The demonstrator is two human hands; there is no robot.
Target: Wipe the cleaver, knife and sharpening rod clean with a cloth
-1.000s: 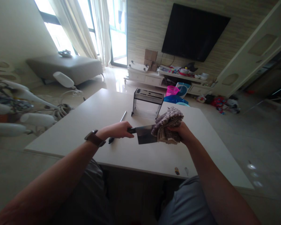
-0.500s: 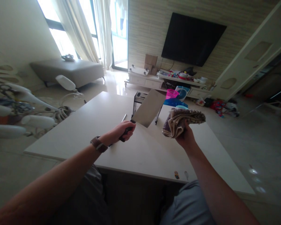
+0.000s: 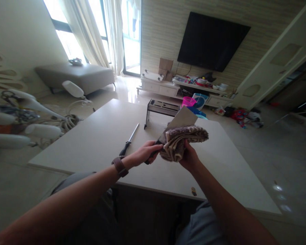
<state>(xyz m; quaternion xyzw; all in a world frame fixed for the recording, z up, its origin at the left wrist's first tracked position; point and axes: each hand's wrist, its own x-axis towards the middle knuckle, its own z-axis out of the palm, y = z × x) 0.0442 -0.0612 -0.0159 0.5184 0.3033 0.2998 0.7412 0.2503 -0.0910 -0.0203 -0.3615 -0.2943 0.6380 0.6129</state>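
My left hand point(image 3: 149, 152) is closed round the black handle of a cleaver point(image 3: 182, 118), its broad blade slanting up and to the right. A folded brown patterned towel point(image 3: 177, 144) is gripped in my right hand point(image 3: 190, 158) and covers the near part of the blade. Whether the cloth presses on the metal or only hangs in front of it, I cannot tell. On the white table point(image 3: 99, 136), left of the cleaver, lies a sharpening steel point(image 3: 130, 139) with a black handle. Behind the blade stands a dark knife rack point(image 3: 163, 107), partly hidden.
A small sticker point(image 3: 193, 191) is at the table's front edge. Past the far edge are a pink basket point(image 3: 188, 101) and a blue tub point(image 3: 196, 110) on the floor. White lamp-like shades point(image 3: 43, 130) and coiled cable crowd the left side. A low cabinet point(image 3: 158, 89) stands along the wall.
My right hand has brought the towel left, in front of the cleaver's blade. My left hand has moved right and slightly down with the cleaver, uncovering the sharpening steel.
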